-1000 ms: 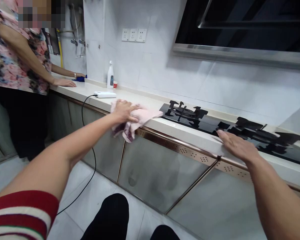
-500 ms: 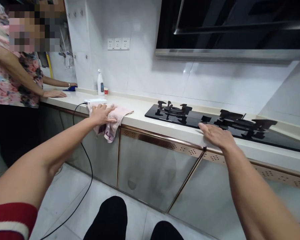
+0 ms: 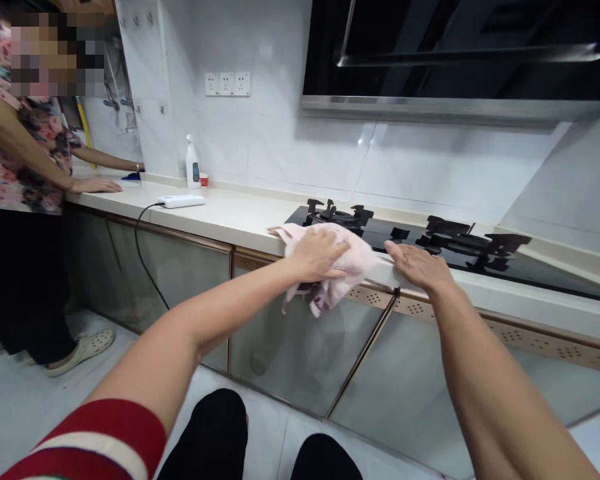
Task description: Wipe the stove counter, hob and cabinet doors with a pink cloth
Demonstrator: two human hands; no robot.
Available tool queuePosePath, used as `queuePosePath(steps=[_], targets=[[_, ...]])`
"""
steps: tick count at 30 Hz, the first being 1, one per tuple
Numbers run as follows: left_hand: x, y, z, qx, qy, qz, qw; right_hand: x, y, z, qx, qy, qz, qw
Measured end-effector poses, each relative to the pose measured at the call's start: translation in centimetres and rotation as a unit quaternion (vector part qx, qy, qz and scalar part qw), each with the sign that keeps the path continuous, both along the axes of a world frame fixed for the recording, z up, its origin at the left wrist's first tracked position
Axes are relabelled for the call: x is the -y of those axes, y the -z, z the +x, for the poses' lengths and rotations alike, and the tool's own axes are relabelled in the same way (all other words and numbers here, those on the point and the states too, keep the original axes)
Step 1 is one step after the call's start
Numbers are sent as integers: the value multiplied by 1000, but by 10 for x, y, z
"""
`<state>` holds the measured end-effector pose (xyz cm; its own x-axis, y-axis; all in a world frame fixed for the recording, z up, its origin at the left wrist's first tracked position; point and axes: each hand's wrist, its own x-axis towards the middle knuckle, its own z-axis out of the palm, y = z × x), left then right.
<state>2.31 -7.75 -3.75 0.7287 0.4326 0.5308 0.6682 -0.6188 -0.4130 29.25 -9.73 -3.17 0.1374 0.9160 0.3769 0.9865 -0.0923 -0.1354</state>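
Observation:
My left hand (image 3: 321, 255) presses a pale pink towel (image 3: 357, 257) against the counter's front edge, just by the left burner. The towel bunches around my fingers, and its lower part hangs over the edge in front of the cabinet. My right hand (image 3: 420, 267) rests on the counter edge in front of the black gas stove (image 3: 385, 233), fingers stretched out, holding nothing. A small gap lies between it and the towel.
A white power bank (image 3: 183, 201) with a black cable lies on the counter (image 3: 240, 217). Behind it stand a white bottle (image 3: 193, 167) and a red cup (image 3: 204, 180). At the left, another person (image 3: 25, 153) leans on the counter near a blue cloth (image 3: 131, 177). The range hood (image 3: 430, 110) hangs above.
My left hand has slid the towel rightward along the counter, from beside the power bank to the stove's left end. My right hand stays at the counter edge.

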Motion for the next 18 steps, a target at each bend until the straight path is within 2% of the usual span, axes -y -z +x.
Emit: queuePosePath(steps=[2, 4, 8, 11, 14, 16, 18], targets=[[4, 1, 38, -6, 37, 13, 999, 0, 0, 1, 0, -1, -1, 1000], [4, 0, 63, -1, 54, 7, 999, -1, 0, 2, -1, 0, 0, 1000], [-3, -8, 76, -4, 70, -64, 995, -3, -1, 5, 9, 7, -5, 1000], [-4, -17, 64, 1, 92, -138, 986, -5, -2, 5, 17, 4, -15, 1000], [-3, -28, 40, 19, 107, -168, 980, -7, -2, 5, 19, 2, -15, 1000], [-9, -36, 14, 68, 88, -158, 981, -10, -1, 7, 22, 1, -9, 1000], [-22, -44, -21, 147, 30, -142, 978, -12, 1, 9, 22, -5, -2, 1000]])
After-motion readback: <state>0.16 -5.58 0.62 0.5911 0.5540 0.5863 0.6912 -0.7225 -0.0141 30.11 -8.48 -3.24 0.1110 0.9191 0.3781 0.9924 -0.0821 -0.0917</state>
